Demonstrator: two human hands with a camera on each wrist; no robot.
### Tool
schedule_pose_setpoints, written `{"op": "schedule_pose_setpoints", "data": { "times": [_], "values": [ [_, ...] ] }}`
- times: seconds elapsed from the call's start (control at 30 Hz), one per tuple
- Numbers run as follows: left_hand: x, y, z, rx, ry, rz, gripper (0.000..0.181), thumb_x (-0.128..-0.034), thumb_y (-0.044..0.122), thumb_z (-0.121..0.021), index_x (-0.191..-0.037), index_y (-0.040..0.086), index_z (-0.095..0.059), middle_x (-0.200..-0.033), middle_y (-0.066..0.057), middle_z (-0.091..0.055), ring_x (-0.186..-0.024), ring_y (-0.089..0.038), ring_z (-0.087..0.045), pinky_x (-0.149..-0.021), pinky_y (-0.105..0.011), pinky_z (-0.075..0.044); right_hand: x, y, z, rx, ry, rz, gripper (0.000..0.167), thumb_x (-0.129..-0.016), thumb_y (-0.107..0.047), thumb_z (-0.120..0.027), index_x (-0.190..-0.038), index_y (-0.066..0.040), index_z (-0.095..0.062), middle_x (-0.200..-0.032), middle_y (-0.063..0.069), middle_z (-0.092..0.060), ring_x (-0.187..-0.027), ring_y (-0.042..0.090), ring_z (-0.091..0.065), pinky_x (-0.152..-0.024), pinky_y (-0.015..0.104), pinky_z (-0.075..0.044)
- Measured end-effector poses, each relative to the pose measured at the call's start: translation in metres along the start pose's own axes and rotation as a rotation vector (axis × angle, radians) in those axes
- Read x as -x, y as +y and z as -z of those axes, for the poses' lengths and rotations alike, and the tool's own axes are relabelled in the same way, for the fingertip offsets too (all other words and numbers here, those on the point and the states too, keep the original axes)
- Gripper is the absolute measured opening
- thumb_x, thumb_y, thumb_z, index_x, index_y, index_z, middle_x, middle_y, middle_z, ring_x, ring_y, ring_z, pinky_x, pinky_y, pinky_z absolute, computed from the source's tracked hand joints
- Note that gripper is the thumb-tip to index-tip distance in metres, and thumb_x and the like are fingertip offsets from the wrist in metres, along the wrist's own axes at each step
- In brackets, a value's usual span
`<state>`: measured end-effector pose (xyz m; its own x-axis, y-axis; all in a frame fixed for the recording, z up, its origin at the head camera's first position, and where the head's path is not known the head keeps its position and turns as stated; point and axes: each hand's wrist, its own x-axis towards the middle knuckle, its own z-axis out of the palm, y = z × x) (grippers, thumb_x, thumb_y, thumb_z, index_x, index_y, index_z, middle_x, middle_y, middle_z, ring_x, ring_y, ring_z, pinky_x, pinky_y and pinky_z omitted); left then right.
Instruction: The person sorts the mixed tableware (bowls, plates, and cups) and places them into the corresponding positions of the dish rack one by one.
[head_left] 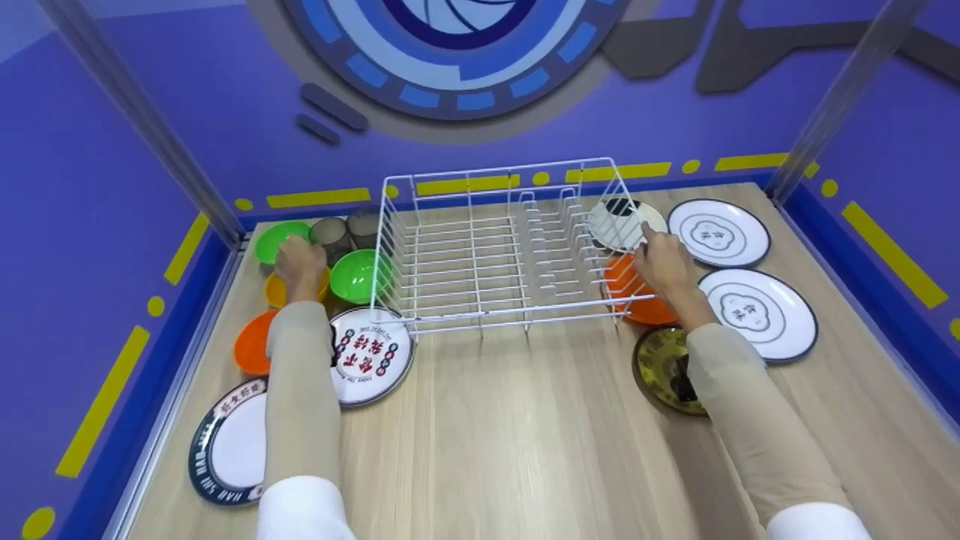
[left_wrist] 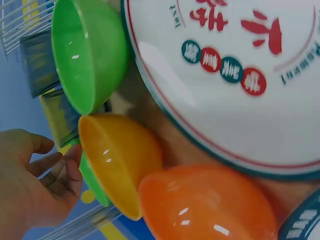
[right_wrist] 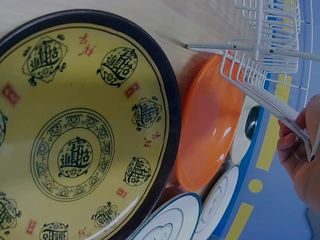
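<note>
A white wire dish rack (head_left: 480, 255) stands at the back of the table. My right hand (head_left: 666, 262) grips the top wire of its right side; the right wrist view shows the fingers (right_wrist: 287, 145) curled round that wire. My left hand (head_left: 300, 262) is over the back left bowls, close to a green bowl (head_left: 277, 238) and a yellow bowl (head_left: 276, 291). In the left wrist view its fingers (left_wrist: 72, 170) are loosely bent beside the yellow bowl, and no held thing shows. A second green bowl (head_left: 358, 276) stands near the rack's left side.
Two dark cups (head_left: 330, 236) stand behind the bowls. An orange bowl (head_left: 253, 345) and plates with lettering (head_left: 371, 356) lie left. On the right are an orange plate (head_left: 649, 309), a yellow-brown plate (head_left: 656, 367), a cream plate (head_left: 611, 229) and two white plates (head_left: 780, 315). Blue walls enclose the table.
</note>
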<state>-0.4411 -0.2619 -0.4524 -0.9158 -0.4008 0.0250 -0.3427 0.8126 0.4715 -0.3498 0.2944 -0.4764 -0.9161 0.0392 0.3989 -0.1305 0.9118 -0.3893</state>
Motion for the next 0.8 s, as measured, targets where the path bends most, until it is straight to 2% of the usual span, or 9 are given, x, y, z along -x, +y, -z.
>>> {"op": "schedule_pose_setpoints", "data": {
  "times": [0.1, 0.2, 0.3, 0.4, 0.53, 0.63, 0.7, 0.77, 0.8],
  "values": [
    [-0.004, -0.002, -0.007, 0.008, -0.014, 0.021, 0.043, -0.0981, 0.017, -0.046, -0.123, -0.014, -0.062, -0.129, -0.033, -0.063, -0.121, -0.048, -0.062, -0.102, -0.055, -0.051, -0.002, -0.003, 0.0, -0.006, -0.033, -0.013, 0.049, -0.093, -0.001, -0.052, -0.14, 0.011, -0.053, -0.093, 0.04, -0.067, -0.067, 0.041, -0.06, -0.061, 0.053, -0.051],
    [-0.01, 0.0, -0.015, 0.047, -0.005, 0.033, 0.043, -0.0968, 0.015, -0.046, -0.123, -0.015, -0.062, -0.128, -0.034, -0.064, -0.12, -0.048, -0.062, -0.102, -0.055, -0.051, -0.002, -0.003, -0.001, 0.006, -0.051, -0.029, 0.049, -0.093, -0.002, -0.052, -0.14, 0.01, -0.053, -0.096, 0.04, -0.067, -0.07, 0.043, -0.062, -0.064, 0.055, -0.053],
    [-0.016, 0.008, -0.023, 0.122, -0.007, 0.056, 0.044, -0.0959, 0.013, -0.045, -0.124, -0.016, -0.061, -0.129, -0.035, -0.063, -0.121, -0.049, -0.061, -0.103, -0.054, -0.051, 0.0, 0.0, 0.001, 0.021, -0.024, -0.034, 0.049, -0.091, -0.001, -0.054, -0.138, 0.011, -0.055, -0.099, 0.042, -0.067, -0.074, 0.045, -0.064, -0.067, 0.057, -0.054],
    [-0.017, 0.008, -0.025, 0.21, -0.007, 0.114, 0.045, -0.0961, 0.013, -0.043, -0.127, -0.016, -0.059, -0.132, -0.035, -0.061, -0.124, -0.05, -0.059, -0.106, -0.054, -0.049, 0.001, 0.0, 0.0, 0.012, -0.01, -0.026, 0.049, -0.089, 0.001, -0.055, -0.138, 0.011, -0.055, -0.097, 0.042, -0.067, -0.071, 0.043, -0.062, -0.065, 0.057, -0.053],
    [-0.017, 0.01, -0.026, 0.29, 0.041, 0.166, 0.043, -0.0964, 0.01, -0.042, -0.125, -0.016, -0.061, -0.129, -0.036, -0.062, -0.122, -0.05, -0.06, -0.106, -0.053, -0.049, 0.001, 0.0, -0.001, -0.009, -0.009, -0.02, 0.051, -0.088, 0.0, -0.053, -0.138, 0.012, -0.055, -0.092, 0.04, -0.068, -0.066, 0.039, -0.059, -0.063, 0.056, -0.052],
    [-0.018, 0.011, -0.027, 0.32, 0.078, 0.167, 0.039, -0.0966, 0.007, -0.042, -0.12, -0.016, -0.064, -0.114, -0.033, -0.069, -0.117, -0.049, -0.063, -0.104, -0.051, -0.05, 0.001, 0.0, 0.0, -0.016, -0.006, -0.019, 0.052, -0.088, 0.0, -0.053, -0.138, 0.012, -0.054, -0.089, 0.039, -0.068, -0.064, 0.037, -0.058, -0.062, 0.054, -0.051],
    [-0.02, 0.01, -0.028, 0.338, 0.079, 0.176, 0.037, -0.0973, 0.006, -0.042, -0.118, -0.014, -0.066, -0.087, -0.025, -0.071, -0.114, -0.047, -0.065, -0.103, -0.048, -0.051, 0.0, 0.0, 0.0, -0.02, -0.01, -0.023, 0.052, -0.088, 0.0, -0.054, -0.139, 0.013, -0.054, -0.087, 0.038, -0.068, -0.062, 0.036, -0.056, -0.06, 0.053, -0.05],
    [-0.021, 0.009, -0.029, 0.359, 0.077, 0.194, 0.036, -0.0982, 0.006, -0.043, -0.118, -0.013, -0.067, -0.064, -0.012, -0.062, -0.111, -0.045, -0.067, -0.103, -0.047, -0.052, -0.001, 0.001, 0.0, -0.014, -0.012, -0.02, 0.052, -0.088, 0.0, -0.054, -0.139, 0.012, -0.054, -0.088, 0.039, -0.068, -0.063, 0.036, -0.056, -0.06, 0.053, -0.051],
    [-0.022, 0.008, -0.029, 0.371, 0.078, 0.202, 0.036, -0.0991, 0.007, -0.043, -0.118, -0.012, -0.067, -0.058, -0.006, -0.056, -0.11, -0.045, -0.068, -0.103, -0.046, -0.052, -0.002, 0.001, 0.0, -0.011, -0.013, -0.019, 0.052, -0.088, 0.0, -0.055, -0.139, 0.012, -0.054, -0.089, 0.039, -0.067, -0.063, 0.036, -0.057, -0.06, 0.054, -0.051]
  ]
}}
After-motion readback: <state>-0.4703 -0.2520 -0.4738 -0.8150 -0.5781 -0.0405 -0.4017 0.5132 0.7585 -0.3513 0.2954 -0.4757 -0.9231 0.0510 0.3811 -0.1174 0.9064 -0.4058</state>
